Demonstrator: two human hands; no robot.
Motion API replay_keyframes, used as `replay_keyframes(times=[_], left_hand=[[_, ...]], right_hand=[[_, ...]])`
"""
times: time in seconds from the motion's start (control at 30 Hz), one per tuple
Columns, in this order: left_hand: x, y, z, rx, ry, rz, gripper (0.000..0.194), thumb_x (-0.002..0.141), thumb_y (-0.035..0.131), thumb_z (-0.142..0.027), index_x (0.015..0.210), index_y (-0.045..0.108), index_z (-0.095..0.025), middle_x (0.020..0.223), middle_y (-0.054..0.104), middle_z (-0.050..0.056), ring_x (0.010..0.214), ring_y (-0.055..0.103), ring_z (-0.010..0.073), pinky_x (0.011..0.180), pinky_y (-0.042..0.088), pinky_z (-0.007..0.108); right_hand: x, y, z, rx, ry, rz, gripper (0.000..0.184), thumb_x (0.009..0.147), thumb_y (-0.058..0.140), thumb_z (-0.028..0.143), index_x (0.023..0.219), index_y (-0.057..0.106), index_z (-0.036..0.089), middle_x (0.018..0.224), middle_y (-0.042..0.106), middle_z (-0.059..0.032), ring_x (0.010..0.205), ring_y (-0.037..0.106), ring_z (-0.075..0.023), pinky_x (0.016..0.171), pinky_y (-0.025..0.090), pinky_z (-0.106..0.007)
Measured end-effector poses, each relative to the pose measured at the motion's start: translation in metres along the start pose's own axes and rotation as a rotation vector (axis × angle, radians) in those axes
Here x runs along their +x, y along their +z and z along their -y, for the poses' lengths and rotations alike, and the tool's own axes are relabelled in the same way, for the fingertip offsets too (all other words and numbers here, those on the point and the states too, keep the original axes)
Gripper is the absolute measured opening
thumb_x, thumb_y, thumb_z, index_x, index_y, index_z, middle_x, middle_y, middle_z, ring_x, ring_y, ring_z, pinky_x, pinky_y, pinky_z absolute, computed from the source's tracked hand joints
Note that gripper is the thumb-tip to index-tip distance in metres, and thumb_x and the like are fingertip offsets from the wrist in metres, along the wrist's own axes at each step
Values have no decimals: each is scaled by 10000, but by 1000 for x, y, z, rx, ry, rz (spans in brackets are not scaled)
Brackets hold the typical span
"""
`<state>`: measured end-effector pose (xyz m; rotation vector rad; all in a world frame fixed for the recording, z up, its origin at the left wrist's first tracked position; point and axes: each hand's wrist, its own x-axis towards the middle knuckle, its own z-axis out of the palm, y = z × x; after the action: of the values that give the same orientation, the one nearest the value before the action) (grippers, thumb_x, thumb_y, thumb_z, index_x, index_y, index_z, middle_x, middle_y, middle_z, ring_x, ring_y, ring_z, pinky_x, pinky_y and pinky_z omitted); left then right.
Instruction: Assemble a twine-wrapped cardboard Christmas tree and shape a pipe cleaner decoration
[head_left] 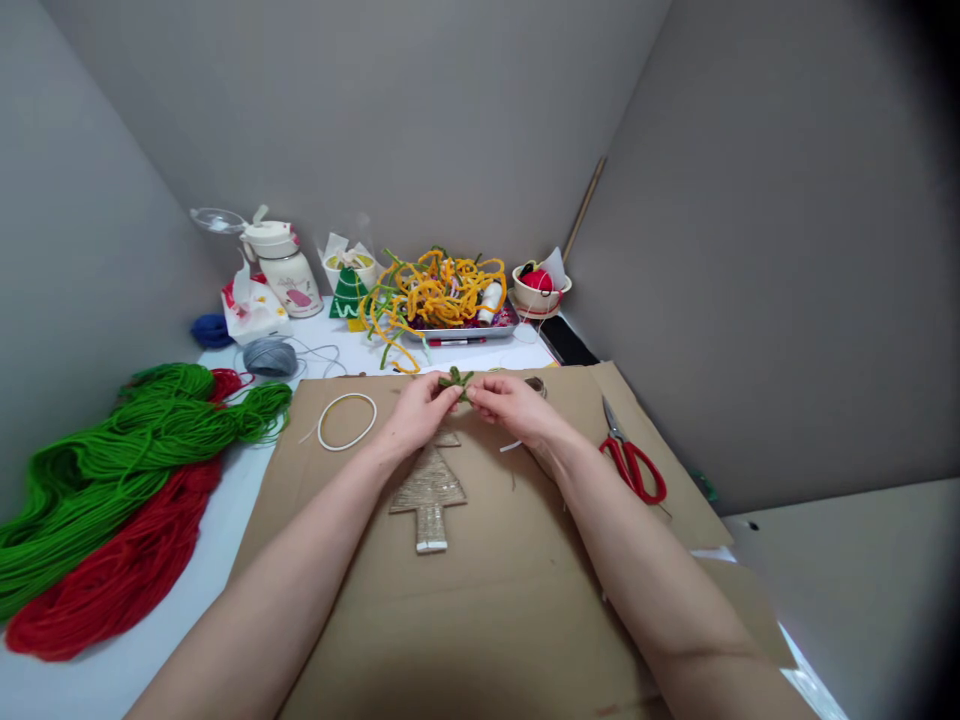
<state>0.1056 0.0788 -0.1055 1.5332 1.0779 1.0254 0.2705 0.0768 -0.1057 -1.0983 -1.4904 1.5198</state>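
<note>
A small dark-green looped piece (457, 380), like a bow of fuzzy yarn, is pinched between my two hands. My left hand (424, 405) is closed on its left side, thumb and fingers pressed together. On the other side, my right hand (510, 403) grips it with thumb and forefinger. Just below my hands lies a flat tree shape (429, 485) wrapped in tan twine, with a white end at its trunk. My left hand partly covers its upper part. Beside my right wrist a short white strip (511, 446) rests on the cardboard (480, 630).
Red-handled scissors (632, 455) lie at right, a white ring (346, 422) at left. Green yarn (127, 450) and red yarn (127, 580) fill the left side. Behind are a tray (465, 333) of orange cords, a bottle (289, 270) and a bowl (541, 298) by the walls.
</note>
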Motion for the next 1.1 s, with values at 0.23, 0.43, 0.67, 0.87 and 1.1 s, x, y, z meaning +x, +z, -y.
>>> replay_keyframes(times=[0.23, 0.43, 0.67, 0.87, 1.1], left_hand=[[4, 2, 10, -220, -78, -167, 154, 745, 574, -297, 746, 540, -147, 611, 525, -28, 551, 456, 90, 552, 349, 214], [3, 7, 9, -340, -105, -144, 173, 708, 615, -301, 723, 540, -146, 589, 512, -39, 533, 442, 74, 540, 341, 207], [-1, 10, 0, -376, -183, -162, 151, 683, 614, -274, 693, 552, -137, 579, 523, -27, 513, 441, 69, 508, 316, 207], [-1, 10, -1, -356, -183, -165, 125, 682, 604, -249, 662, 551, -138, 577, 522, -25, 494, 425, 62, 484, 298, 203], [-1, 1, -4, -498, -275, -52, 166, 640, 684, -252, 654, 591, -115, 595, 544, -12, 494, 427, 40, 474, 314, 178]], right_hand=[[3, 7, 0, -292, -213, -196, 247, 764, 594, 319, 953, 632, 165, 863, 642, -38, 707, 544, -121, 675, 428, -255], [-3, 18, 4, -613, -450, -348, 143, 818, 569, 270, 903, 660, 198, 865, 643, -60, 796, 567, -172, 743, 434, -301], [-8, 22, 4, -898, -509, -346, 215, 907, 423, 262, 918, 621, 177, 869, 609, -85, 849, 529, -196, 778, 394, -306], [-9, 24, 4, -972, -511, -367, 236, 920, 381, 256, 884, 600, 174, 838, 587, -84, 818, 511, -194, 756, 383, -298], [-10, 27, 6, -978, -520, -388, 217, 906, 390, 227, 837, 589, 175, 800, 567, -77, 790, 499, -192, 732, 375, -298]])
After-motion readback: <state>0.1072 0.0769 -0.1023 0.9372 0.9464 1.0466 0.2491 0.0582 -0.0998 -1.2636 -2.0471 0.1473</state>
